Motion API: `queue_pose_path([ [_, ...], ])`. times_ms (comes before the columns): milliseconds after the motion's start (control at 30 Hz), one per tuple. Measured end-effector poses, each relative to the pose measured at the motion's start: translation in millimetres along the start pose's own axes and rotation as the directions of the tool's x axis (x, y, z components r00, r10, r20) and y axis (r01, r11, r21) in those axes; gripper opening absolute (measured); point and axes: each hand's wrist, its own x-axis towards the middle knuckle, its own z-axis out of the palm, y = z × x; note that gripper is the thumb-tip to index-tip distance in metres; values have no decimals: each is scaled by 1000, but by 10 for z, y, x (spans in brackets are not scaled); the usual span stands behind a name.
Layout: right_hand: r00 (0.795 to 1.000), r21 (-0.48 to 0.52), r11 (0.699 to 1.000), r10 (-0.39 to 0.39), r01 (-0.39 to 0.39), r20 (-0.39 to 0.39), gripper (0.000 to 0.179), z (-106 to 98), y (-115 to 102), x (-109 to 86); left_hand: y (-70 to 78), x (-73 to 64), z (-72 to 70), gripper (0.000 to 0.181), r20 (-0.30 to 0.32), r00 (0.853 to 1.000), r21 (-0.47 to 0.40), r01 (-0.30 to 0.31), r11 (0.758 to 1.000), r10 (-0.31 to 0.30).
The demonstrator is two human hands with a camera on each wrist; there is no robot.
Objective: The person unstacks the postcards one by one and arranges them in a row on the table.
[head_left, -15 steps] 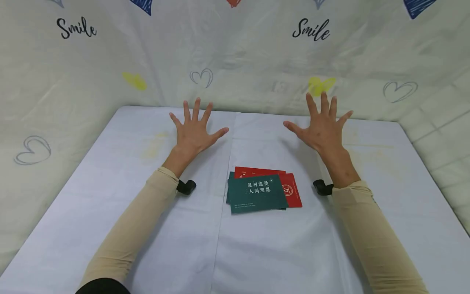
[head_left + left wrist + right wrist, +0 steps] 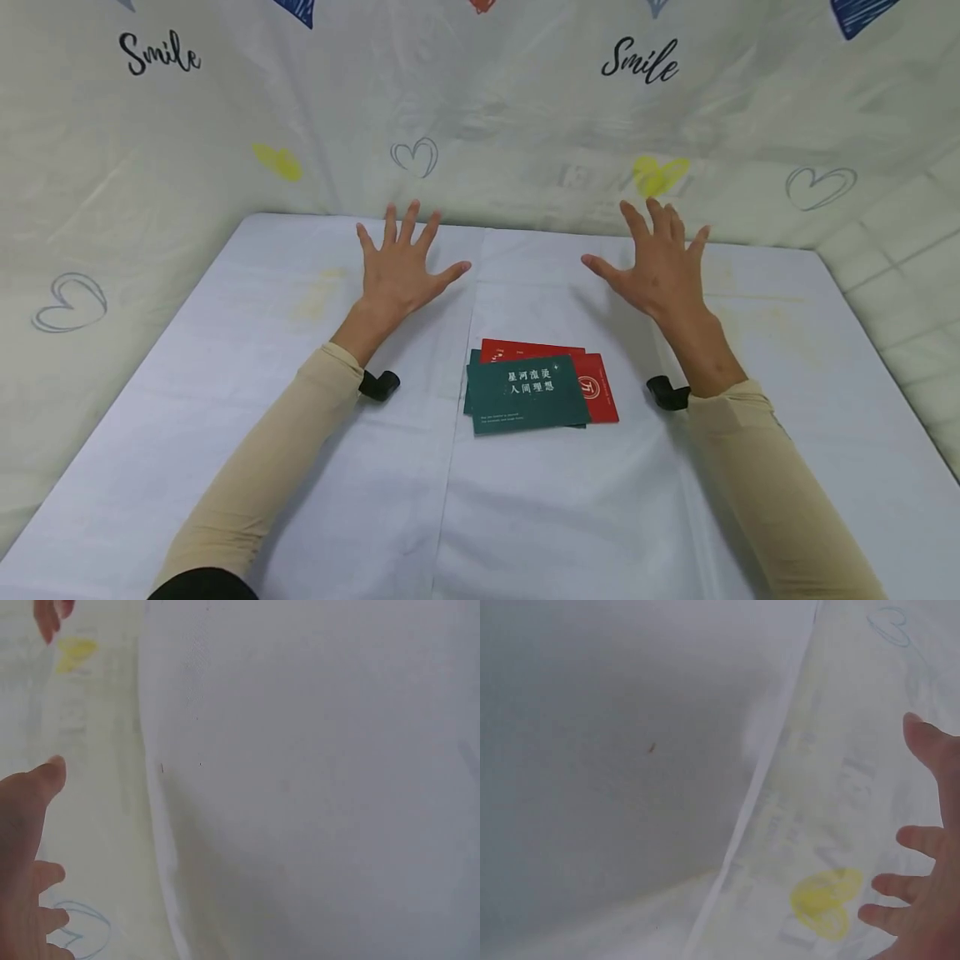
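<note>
Spread fingers mark my left hand (image 2: 397,271), held above the far left part of the white table with nothing in it. My right hand (image 2: 663,271) hovers likewise at the far right, fingers apart and holding nothing. Between the forearms, nearer to me, lies a small overlapping pile of cards. On top is a dark green card (image 2: 528,396) with white writing; a red card (image 2: 600,387) and another red card (image 2: 498,348) stick out from under it. Edges of more green show below. In the wrist views, the left hand (image 2: 22,862) and right hand (image 2: 922,877) appear only partly.
A white cloth covers the table (image 2: 360,500). Behind it hangs a pale curtain (image 2: 517,108) printed with hearts and the word Smile. Each wrist bears a black camera mount, the left mount (image 2: 381,385) and the right mount (image 2: 666,393), close above the cloth.
The right hand has drawn slightly back toward me, its fingers a little less spread. The left hand has shifted slightly right. The cards lie as before.
</note>
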Motion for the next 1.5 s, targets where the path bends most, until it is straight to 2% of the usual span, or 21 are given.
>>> queue_pose_path([
  [133,999,39,999,-36,37,-26,90,-17,-26,-61,20,-42,-24,93,-29,999,-19,-23,1000,22],
  [333,992,103,988,-105,112,-71,77,-41,-83,-142,37,-114,-33,85,-118,990,-102,-91,991,79],
  [467,982,144,974,-161,174,-97,70,-59,-122,-190,63,-183,-63,76,-177,976,-158,-154,975,125],
  [700,973,216,948,-224,232,-63,64,-79,-173,-315,137,-296,-86,66,-231,950,-234,-264,936,210],
  [867,971,267,935,-237,236,-29,62,-87,-197,-413,198,-366,-87,62,-227,940,-281,-314,907,255],
  [1067,969,328,918,-246,223,28,59,-89,-240,-518,238,-461,-63,57,-155,939,-372,-344,862,308],
  [1233,962,342,909,-269,239,42,59,-78,-281,-589,264,-532,-45,54,-96,926,-443,-368,817,366],
  [1500,954,374,891,-297,258,47,55,-93,-343,-655,276,-590,-25,50,-56,913,-487,-378,787,403],
])
